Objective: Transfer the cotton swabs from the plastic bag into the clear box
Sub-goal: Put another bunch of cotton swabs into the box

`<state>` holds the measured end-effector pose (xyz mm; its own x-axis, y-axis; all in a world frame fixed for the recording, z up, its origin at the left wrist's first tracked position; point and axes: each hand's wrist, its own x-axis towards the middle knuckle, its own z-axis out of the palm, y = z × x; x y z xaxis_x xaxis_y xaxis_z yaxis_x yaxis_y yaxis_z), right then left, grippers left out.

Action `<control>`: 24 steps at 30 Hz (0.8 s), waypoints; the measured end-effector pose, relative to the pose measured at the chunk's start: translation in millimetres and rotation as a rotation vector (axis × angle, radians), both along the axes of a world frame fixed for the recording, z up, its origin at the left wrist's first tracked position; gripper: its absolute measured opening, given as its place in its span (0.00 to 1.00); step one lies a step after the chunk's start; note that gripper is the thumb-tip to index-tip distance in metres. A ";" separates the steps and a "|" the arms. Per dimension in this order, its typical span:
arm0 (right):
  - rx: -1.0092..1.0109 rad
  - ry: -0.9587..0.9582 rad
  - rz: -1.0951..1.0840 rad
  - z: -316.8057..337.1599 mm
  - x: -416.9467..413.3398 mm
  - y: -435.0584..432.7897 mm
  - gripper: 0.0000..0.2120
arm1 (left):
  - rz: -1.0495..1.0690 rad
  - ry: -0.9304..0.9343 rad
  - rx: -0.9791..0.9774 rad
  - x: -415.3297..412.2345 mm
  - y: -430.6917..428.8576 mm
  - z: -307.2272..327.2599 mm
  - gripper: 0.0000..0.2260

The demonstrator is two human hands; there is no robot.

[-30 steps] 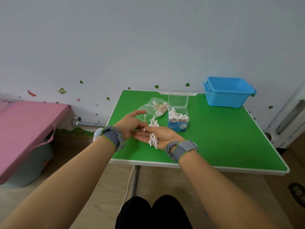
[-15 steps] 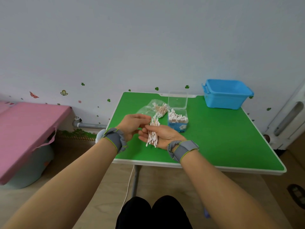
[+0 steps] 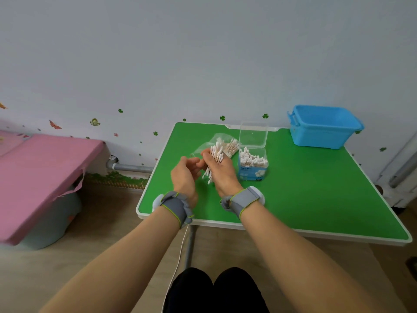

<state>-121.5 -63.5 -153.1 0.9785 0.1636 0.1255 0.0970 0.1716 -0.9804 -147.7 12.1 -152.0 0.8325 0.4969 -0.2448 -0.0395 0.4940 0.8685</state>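
Right hand grips a swab bundle above the table, just left of the box. Left hand curls its fingers beside it; grasp unclear. Bag lies behind.

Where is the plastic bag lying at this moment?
In the head view, the plastic bag lies on the green table, immediately left of the clear box and just beyond the right hand that grips a bundle of cotton swabs.
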 end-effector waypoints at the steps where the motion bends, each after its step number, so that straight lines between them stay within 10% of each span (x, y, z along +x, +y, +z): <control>1: -0.006 -0.029 -0.010 -4.6 0.0 1.7 0.06 | 0.027 -0.012 -0.021 0.5 0.5 -2.2 0.18; 9: -0.065 -0.079 -0.040 -24.2 -7.8 10.3 0.05 | 0.077 -0.102 -0.198 -0.7 -9.0 -10.4 0.27; 24: -0.123 -0.060 -0.180 -26.0 -6.6 15.2 0.08 | 0.141 0.028 -0.147 -2.6 -12.8 -7.5 0.12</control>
<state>-128.2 -48.3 -179.2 0.9846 0.0043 0.1746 0.1744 0.0258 -0.9843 -150.3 -0.7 -159.6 0.7493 0.5651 -0.3454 -0.0940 0.6070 0.7891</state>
